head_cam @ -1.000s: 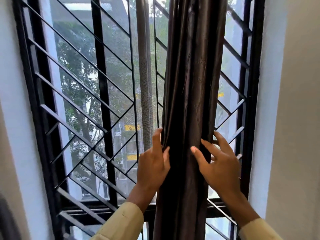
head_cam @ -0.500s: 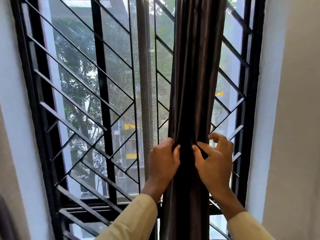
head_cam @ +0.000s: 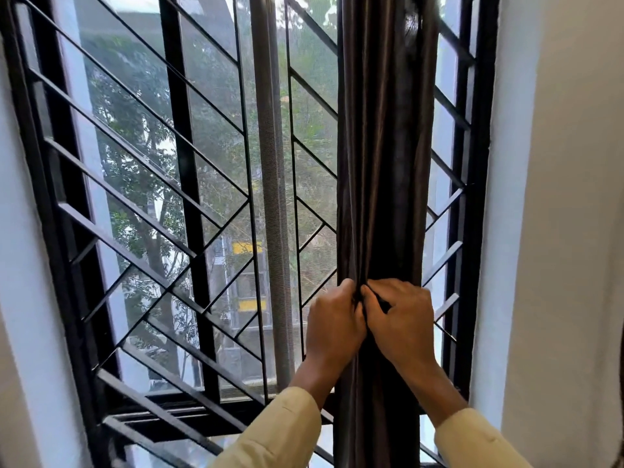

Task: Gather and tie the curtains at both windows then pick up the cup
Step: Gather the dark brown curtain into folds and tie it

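Head camera view, looking forward and slightly down at a barred window: dark brown curtain (head_cam: 385,163) bunched into a narrow vertical column right of centre, hanging in front of the black metal window grille (head_cam: 189,184) with its diagonal bars. Left hand (head_cam: 334,324) and right hand (head_cam: 403,324) meeting knuckle to knuckle at the front of the bunched cloth, low in the frame, at about the height of the lowest diagonal bars. Left fingers (head_cam: 347,287) curled tightly inward, pinching folds of the satin fabric at the centre line. Right fingers (head_cam: 381,292) likewise curled closed, gripping the same gathered folds from the other side, thumb tucked against the cloth. Both fists touching or all but touching each other; whether any tie or cord lies between them, impossible to tell. Curtain drawn in tight at the grip, falling straight below between the two pale yellow sleeves (head_cam: 280,434) to the bottom edge of the frame. Rolled grey mesh screen (head_cam: 273,197) standing upright just left of the curtain, apart from it. Trees (head_cam: 141,157) and a building with yellow bands visible through the glass beyond the grille. White wall (head_cam: 557,197) flanking the window on the right, a paler strip of wall on the left. Cup nowhere in view.
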